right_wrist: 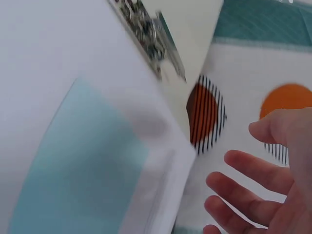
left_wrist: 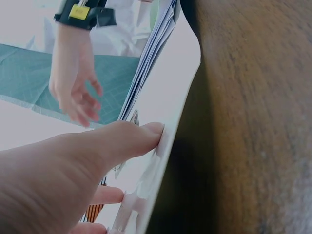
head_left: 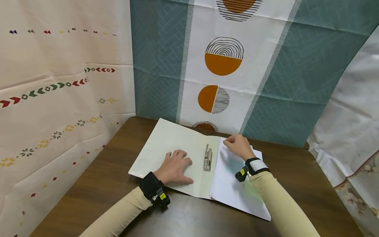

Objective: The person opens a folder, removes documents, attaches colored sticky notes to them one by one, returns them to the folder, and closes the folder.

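Note:
A white file folder [head_left: 158, 144] lies spread out on the table, with a metal clip [head_left: 208, 159] near its fold. My left hand [head_left: 175, 167] rests on the folder's left cover, fingers spread; its thumb presses near the lower edge in the left wrist view. To the right of the clip is a stack of white paper [head_left: 229, 191], whose top sheet shows a pale blue-green patch [right_wrist: 83, 165]. Over the far end of this stack is my right hand [head_left: 240, 146]. Nothing is between its loosely bent fingers in the right wrist view.
The brown wooden table [head_left: 124, 200] runs out to both sides of the folder. Behind it hangs a teal and white cloth [head_left: 157, 65] with orange circles. A cream patterned cloth [head_left: 59, 115] hangs at left, a white one [head_left: 349, 98] at right.

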The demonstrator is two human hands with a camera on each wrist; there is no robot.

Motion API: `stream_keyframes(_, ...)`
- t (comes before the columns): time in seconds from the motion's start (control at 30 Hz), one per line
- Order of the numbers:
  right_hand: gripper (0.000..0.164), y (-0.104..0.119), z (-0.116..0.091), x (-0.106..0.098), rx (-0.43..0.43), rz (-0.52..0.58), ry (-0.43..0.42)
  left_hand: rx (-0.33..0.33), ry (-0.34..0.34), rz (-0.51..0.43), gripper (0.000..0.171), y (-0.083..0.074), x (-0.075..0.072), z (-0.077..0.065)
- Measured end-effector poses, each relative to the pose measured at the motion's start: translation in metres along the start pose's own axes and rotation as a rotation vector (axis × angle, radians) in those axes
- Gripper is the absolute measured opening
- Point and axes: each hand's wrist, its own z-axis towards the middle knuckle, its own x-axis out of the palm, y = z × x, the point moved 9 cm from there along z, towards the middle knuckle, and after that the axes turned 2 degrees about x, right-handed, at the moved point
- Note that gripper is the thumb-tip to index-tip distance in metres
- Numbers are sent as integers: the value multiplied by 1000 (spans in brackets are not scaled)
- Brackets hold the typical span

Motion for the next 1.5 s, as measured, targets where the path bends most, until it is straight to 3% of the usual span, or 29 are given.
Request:
stream_keyframes(0.4, 51, -72, -37, -49, 92, 56, -23, 6, -7, -9, 69, 2, -1, 3)
stream_keyframes(0.67, 56, -97, -47, -61, 142, 38, -15, 6, -5, -15, 67, 2, 0, 2)
stream_keyframes(0.83, 75, -109, -55, -58, 233, 44, 46, 6, 5, -30, 67, 2, 0, 3)
stream_keyframes(1.0, 106, -125, -67, -44, 376, 112, 206, 0, 12, -36, 68, 1, 0, 3)
stream_keyframes(1.13, 120, -132, -77, -32, 434, 158, 290, 1, 18, -30, 69, 1, 2, 4)
stream_keyframes(1.33, 113, -136, -81, -21, 472, 184, 298, 2, 12, -40, 68, 2, 2, 4)
stream_keyframes(1.5, 106, -142, -77, -10, 498, 161, 245, 6, 13, -50, 67, 3, 3, 5)
